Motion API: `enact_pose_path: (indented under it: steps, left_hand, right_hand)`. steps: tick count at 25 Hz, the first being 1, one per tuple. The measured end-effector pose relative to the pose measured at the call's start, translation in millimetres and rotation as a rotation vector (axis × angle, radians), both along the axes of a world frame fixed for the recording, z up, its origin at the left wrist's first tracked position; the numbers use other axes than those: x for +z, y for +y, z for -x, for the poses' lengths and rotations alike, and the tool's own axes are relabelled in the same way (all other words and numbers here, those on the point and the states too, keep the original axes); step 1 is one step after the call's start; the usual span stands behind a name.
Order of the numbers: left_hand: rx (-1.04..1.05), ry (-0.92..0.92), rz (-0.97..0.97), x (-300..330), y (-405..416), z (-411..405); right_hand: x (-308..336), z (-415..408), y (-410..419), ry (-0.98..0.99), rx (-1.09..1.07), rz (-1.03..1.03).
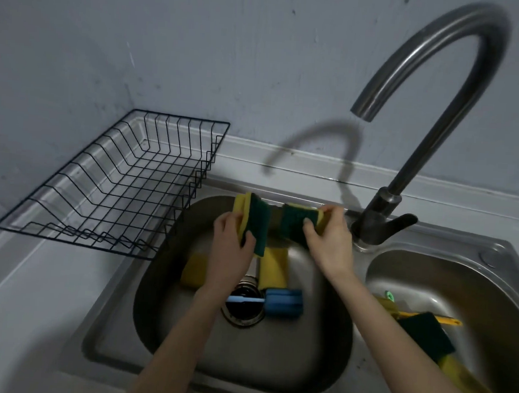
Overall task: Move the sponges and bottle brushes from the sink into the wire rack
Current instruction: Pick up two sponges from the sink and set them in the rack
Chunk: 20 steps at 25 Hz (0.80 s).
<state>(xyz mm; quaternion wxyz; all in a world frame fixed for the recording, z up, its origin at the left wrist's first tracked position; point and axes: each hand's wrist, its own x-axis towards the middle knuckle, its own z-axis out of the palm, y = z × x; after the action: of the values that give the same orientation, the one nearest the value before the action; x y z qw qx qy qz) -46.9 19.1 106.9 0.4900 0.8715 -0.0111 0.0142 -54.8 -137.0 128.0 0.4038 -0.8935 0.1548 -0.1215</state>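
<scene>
Left hand (229, 240) curled round one yellow and green sponge (251, 223), right hand (330, 241) pinching another sponge (301, 222), both held up over the far side of the left sink bowl (159, 296). Down in that bowl: two yellow sponges (273, 266) and a blue bottle brush (281, 302) near the drain (241, 305). More sponges (426, 335) and a yellow brush (409, 315) in the right bowl (491, 292); black wire rack (123, 187) on the worktop (29, 303), far left.
</scene>
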Motion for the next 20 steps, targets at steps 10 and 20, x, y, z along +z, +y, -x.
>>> enact_pose_path:
  steps: [10,20]
  left_hand:
    - [-0.048,-0.260,-0.060,75.5,31.7,31.4]
    - [0.056,-0.196,-0.099,101.6,132.1,17.9]
  right_hand:
    - [68.8,22.2,25.7,-0.208,0.067,-0.090]
    - [91.7,-11.1,120.3,-0.234,0.167,-0.172]
